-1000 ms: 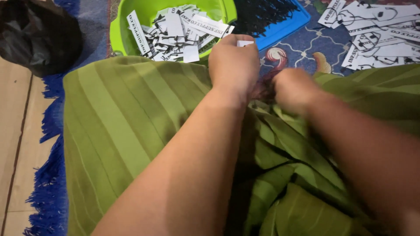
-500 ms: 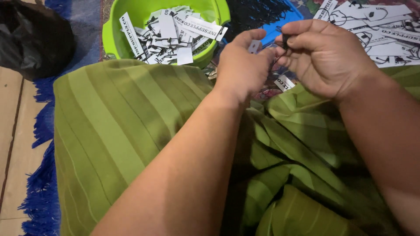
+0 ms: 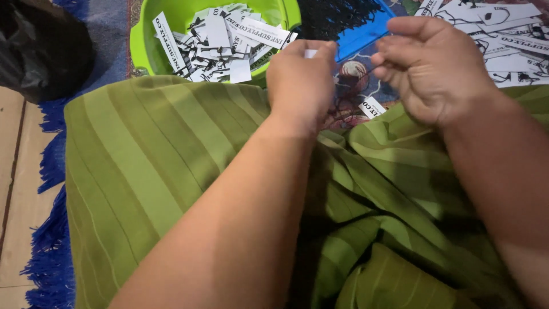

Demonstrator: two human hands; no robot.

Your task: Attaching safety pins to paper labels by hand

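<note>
Green striped cloth [image 3: 171, 166] covers the lap beneath both raised forearms. Left hand [image 3: 301, 80] is curled, fingertips pinching a small white paper tag [image 3: 310, 54] near the lime-green plastic basin [image 3: 140, 46] of printed white tags. Right hand [image 3: 434, 68] is half-curled beside it; its grasp cannot be determined.

patterned rug [image 3: 366, 86], green tub [image 3: 143, 48], paper tags [image 3: 509, 46]

I see pale wood floor [image 3: 14, 189] at left. Blue fringed rug [image 3: 48, 171] over it, patterned centre. Black bag [image 3: 40, 46] top left corner. Light warm, dim, from above.
</note>
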